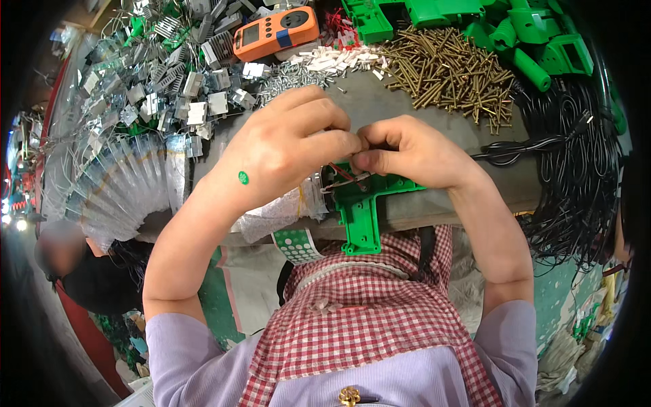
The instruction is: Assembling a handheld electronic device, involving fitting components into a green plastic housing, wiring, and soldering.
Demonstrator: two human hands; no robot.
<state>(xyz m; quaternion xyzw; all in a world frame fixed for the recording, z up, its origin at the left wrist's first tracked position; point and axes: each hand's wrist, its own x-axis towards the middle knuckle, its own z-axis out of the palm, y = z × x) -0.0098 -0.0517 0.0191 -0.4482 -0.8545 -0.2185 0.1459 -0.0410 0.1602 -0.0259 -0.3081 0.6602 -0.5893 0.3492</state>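
Note:
My left hand (288, 146) and my right hand (417, 152) meet at their fingertips, both closed in a pinch. What they pinch is too small and covered to make out. Thin reddish wires (340, 171) show just below the fingers. Under them a pistol-shaped green plastic housing half (361, 224) lies at the table's near edge, its handle pointing towards me. A part wrapped in clear bubble plastic (288, 210) adjoins the housing on the left. A round green sticker (243, 178) is on the back of my left wrist.
Brass-coloured screws (451, 71), small silver screws (291, 83) and white pieces (346, 60) are heaped behind my hands. An orange meter (277, 34) lies at the back. Plastic-wrapped parts (122, 183) fan out left; black cables (569, 163) pile right, green housings (529, 27) far right.

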